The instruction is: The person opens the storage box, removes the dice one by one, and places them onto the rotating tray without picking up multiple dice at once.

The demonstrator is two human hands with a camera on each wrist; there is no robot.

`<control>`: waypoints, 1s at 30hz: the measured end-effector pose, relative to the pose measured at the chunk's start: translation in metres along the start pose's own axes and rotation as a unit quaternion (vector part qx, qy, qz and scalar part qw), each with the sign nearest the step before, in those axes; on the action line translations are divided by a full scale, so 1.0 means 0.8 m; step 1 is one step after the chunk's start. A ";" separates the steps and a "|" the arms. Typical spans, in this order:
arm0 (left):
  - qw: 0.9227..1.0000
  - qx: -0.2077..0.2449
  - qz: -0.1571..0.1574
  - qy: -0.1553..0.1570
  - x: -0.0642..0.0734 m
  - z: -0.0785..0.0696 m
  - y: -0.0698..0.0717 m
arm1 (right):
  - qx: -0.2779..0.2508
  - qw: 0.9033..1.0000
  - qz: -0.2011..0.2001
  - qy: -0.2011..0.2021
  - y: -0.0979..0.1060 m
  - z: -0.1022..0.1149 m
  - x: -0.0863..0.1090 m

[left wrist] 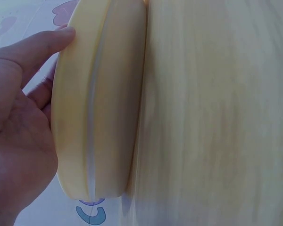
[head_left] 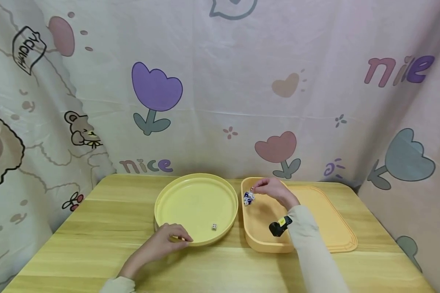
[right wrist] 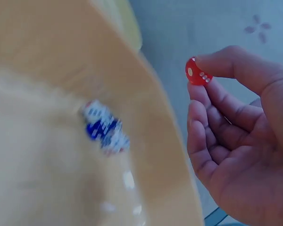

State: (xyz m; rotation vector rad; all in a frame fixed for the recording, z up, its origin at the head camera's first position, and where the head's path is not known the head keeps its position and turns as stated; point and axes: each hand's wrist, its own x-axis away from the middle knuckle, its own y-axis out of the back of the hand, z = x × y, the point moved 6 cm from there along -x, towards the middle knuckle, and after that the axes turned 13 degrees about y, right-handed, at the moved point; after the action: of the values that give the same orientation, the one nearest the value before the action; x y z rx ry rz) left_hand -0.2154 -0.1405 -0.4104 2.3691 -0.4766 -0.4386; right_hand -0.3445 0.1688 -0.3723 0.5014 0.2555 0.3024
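My right hand point(head_left: 273, 190) is over the back left of the orange rectangular box point(head_left: 265, 247). Thumb and forefinger pinch a red die point(right wrist: 199, 72) with white pips, seen in the right wrist view. Below it, against the box's left wall, is a small cluster of white and blue dice point(right wrist: 106, 127). My left hand point(head_left: 165, 244) holds the near left rim of the round yellow tray point(head_left: 190, 203); in the left wrist view its thumb point(left wrist: 47, 44) lies on the rim with the fingers partly hidden behind. A single white die point(head_left: 214, 227) lies in the tray.
A flat orange lid point(head_left: 322, 211) lies right of the box, partly behind my right forearm. Box and tray stand side by side on the wooden table point(head_left: 212, 268). A patterned curtain point(head_left: 212, 101) hangs at the back and sides. A black camera point(head_left: 278, 227) sits on my right wrist.
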 end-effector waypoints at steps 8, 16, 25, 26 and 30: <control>1.000 -0.004 -0.010 -0.016 0.001 -0.002 0.001 | -0.016 0.999 -0.042 0.023 -0.006 0.036 0.008; 1.000 -0.001 -0.009 -0.017 0.000 -0.002 0.000 | -0.025 0.996 -0.056 0.060 -0.024 0.049 0.015; 1.000 0.000 -0.004 -0.012 0.000 -0.001 0.001 | -0.046 0.991 -0.087 0.094 -0.046 0.051 0.034; 1.000 0.000 -0.004 -0.012 0.000 -0.001 0.001 | -0.049 0.990 -0.089 0.094 -0.049 0.050 0.036; 1.000 -0.001 -0.004 -0.015 0.000 -0.002 0.000 | -0.052 0.989 -0.093 0.103 -0.056 0.048 0.040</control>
State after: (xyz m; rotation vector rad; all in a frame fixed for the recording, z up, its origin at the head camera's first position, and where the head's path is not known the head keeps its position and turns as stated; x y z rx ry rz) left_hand -0.2150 -0.1398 -0.4089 2.3669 -0.4803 -0.4773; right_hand -0.2929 0.1255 -0.3675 0.3393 0.4813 0.1833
